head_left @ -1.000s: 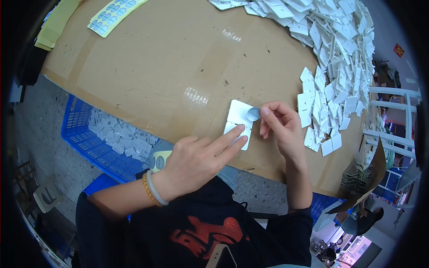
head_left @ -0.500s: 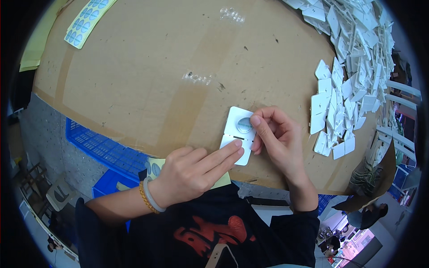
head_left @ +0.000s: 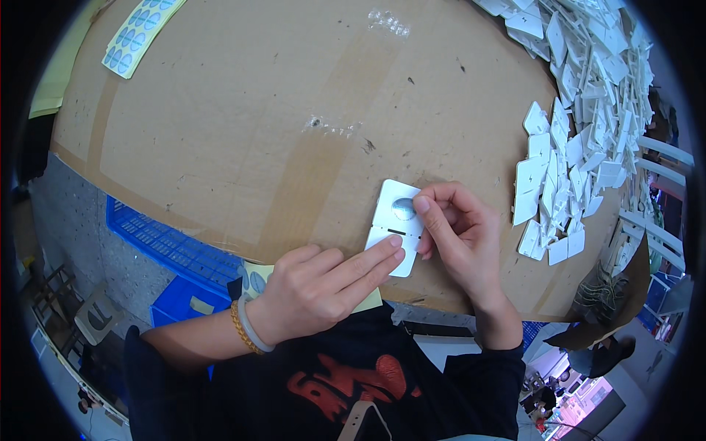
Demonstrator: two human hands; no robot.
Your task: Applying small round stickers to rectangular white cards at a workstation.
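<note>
Seen from above, a person worked with both bare hands over a brown cardboard tabletop (head_left: 220, 140). A small white plastic plate (head_left: 398, 224) lay flat near the table's close edge, in front of the person's chest, with a dark slot across its middle. On its far half sat a round, silvery-blue sticker (head_left: 402, 209).

The left hand (head_left: 312, 288) was palm down and partly open: the index and middle fingers stretched out side by side, their tips resting on the plate's near half, while the other fingers bent under. The right hand (head_left: 462, 239) was mostly curled; its thumb and forefinger pinched the sticker's right edge, and its lower fingertips hung just beside the plate's right side.

A yellow sheet of similar stickers (head_left: 257, 278) lay partly hidden behind the left hand. Another sticker sheet (head_left: 137, 35) rested at the far left of the table. To the right were a small group of white plates (head_left: 548, 184) and, beyond it, a large heap (head_left: 607, 73).
</note>
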